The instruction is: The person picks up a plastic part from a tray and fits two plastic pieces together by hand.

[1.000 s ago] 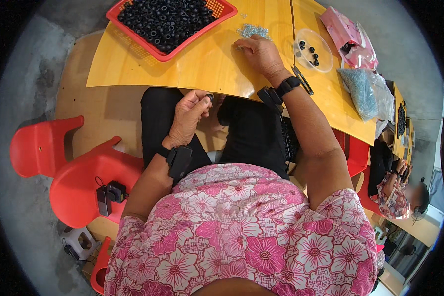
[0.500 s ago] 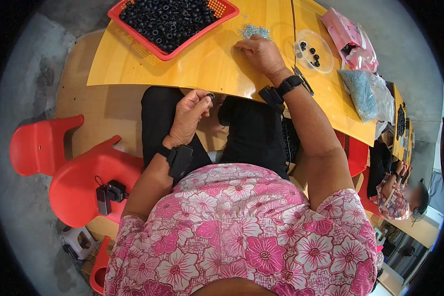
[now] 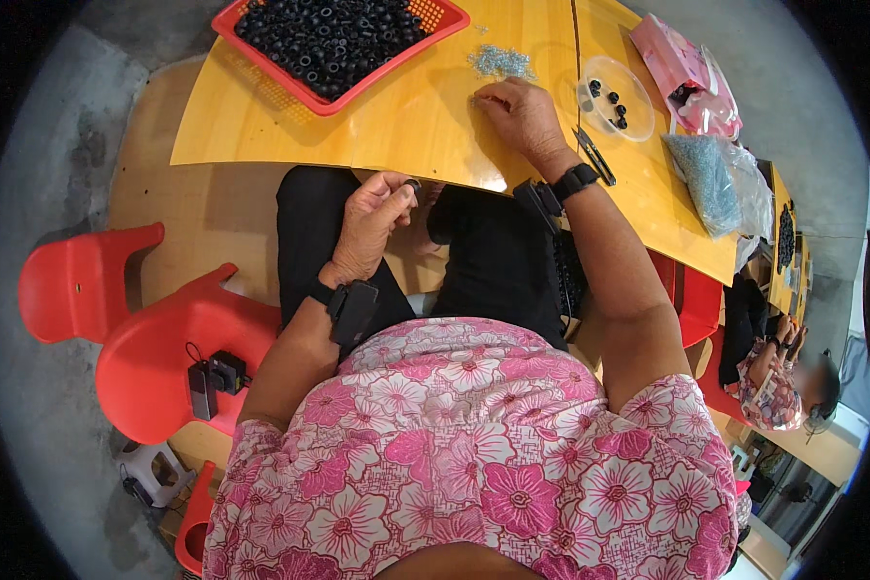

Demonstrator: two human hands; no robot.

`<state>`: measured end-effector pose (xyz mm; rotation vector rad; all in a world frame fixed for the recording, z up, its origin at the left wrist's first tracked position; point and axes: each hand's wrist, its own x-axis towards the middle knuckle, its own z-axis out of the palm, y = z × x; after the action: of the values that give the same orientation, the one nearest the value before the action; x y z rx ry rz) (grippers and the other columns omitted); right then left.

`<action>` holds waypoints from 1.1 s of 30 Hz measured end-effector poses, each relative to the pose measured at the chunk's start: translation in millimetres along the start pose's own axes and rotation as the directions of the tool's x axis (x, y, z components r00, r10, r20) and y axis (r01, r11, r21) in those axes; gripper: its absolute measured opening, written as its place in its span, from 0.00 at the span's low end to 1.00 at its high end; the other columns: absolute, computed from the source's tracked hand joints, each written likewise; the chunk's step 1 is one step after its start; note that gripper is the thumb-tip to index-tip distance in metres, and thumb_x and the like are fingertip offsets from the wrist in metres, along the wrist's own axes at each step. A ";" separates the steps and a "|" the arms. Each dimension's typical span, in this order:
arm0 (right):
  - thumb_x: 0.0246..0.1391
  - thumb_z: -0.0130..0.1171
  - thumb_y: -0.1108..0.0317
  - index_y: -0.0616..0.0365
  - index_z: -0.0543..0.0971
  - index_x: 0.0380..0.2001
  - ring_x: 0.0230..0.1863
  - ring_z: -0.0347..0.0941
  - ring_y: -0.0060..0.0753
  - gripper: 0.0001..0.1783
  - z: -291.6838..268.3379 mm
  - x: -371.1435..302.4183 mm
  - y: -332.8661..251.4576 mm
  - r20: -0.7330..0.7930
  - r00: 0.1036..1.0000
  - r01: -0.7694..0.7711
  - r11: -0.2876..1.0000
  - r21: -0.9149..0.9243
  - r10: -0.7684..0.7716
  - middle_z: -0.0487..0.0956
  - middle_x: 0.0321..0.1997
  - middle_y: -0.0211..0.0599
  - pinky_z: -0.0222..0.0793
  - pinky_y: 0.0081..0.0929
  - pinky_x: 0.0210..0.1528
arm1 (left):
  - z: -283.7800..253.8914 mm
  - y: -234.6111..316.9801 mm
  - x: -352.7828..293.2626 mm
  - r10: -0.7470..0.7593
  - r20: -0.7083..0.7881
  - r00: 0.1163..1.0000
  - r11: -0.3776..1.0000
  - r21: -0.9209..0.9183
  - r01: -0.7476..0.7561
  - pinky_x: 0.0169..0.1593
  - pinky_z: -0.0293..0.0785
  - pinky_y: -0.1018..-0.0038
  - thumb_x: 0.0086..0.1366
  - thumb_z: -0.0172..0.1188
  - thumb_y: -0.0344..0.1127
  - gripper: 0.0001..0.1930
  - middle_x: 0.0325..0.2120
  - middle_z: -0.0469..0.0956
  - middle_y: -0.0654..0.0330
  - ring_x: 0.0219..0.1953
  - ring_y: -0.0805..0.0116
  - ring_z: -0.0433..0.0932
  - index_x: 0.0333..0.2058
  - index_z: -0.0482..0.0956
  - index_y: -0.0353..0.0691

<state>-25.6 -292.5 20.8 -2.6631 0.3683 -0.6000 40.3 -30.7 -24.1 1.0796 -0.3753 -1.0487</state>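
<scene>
My left hand (image 3: 371,218) is in front of the table edge, above my lap. Its thumb and forefinger pinch a small black ring-shaped part (image 3: 413,185). Over the yellow tabletop, my right hand (image 3: 524,118) has its fingertips pressed together close to the wood; whatever is between them is too small to make out. Just beyond those fingers lies a loose pile of tiny silvery-blue pieces (image 3: 501,63). To the right of this hand, a round clear plastic dish (image 3: 591,108) holds several black parts (image 3: 617,111).
A red plastic basket (image 3: 331,106) heaped with black ring parts stands far left on the table. Small snips (image 3: 594,155) lie below the dish. Further right are a pink bag (image 3: 677,68) and a bag of silvery-blue pieces (image 3: 703,179). Red chairs (image 3: 164,353) stand left; another person sits far right.
My right hand has drawn back slightly from the silvery-blue pile, toward me and a little right, uncovering more of the pile and the snips. My left hand stays almost still with the black ring part.
</scene>
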 end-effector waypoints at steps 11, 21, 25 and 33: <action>0.51 0.53 0.65 0.55 0.81 0.29 0.33 0.75 0.48 0.09 2.5 -1.8 -16.2 0.032 0.999 -0.031 0.980 -0.195 0.038 0.77 0.32 0.42 0.72 0.38 0.37 | 1.7 -0.4 0.2 0.014 -0.005 1.000 1.000 0.003 -0.014 0.36 0.66 0.83 0.66 0.54 0.36 0.10 0.29 0.71 0.68 0.30 0.80 0.67 0.43 0.73 0.39; 0.53 0.50 0.66 0.61 0.71 0.31 0.31 0.75 0.52 0.08 13.8 -1.8 -7.8 0.045 0.999 -0.008 0.945 -0.326 0.024 0.75 0.34 0.51 0.75 0.39 0.33 | 1.4 1.4 -1.2 0.010 -0.011 1.000 1.000 -0.008 -0.010 0.36 0.66 0.83 0.65 0.55 0.36 0.10 0.30 0.72 0.68 0.29 0.80 0.68 0.43 0.74 0.40; 0.53 0.50 0.67 0.60 0.71 0.33 0.32 0.75 0.53 0.07 16.0 -3.6 0.1 0.022 1.000 0.001 0.960 -0.279 0.005 0.74 0.35 0.51 0.74 0.40 0.34 | 1.6 1.3 -1.1 0.013 -0.013 1.000 1.000 0.000 -0.013 0.35 0.66 0.83 0.65 0.55 0.36 0.10 0.29 0.72 0.68 0.29 0.80 0.67 0.43 0.74 0.40; 0.53 0.52 0.67 0.56 0.72 0.35 0.36 0.74 0.53 0.07 14.8 -7.3 -2.8 -0.074 0.996 -0.060 0.991 -0.116 0.052 0.74 0.36 0.47 0.71 0.42 0.38 | 2.1 0.9 -0.8 0.028 -0.007 1.000 1.000 -0.006 -0.028 0.34 0.65 0.84 0.66 0.54 0.36 0.09 0.28 0.71 0.68 0.28 0.81 0.67 0.42 0.74 0.40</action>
<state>-24.8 -283.0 7.1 -2.7380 0.5119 -0.6763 38.9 -31.2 -22.2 1.0697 -0.3808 -1.0200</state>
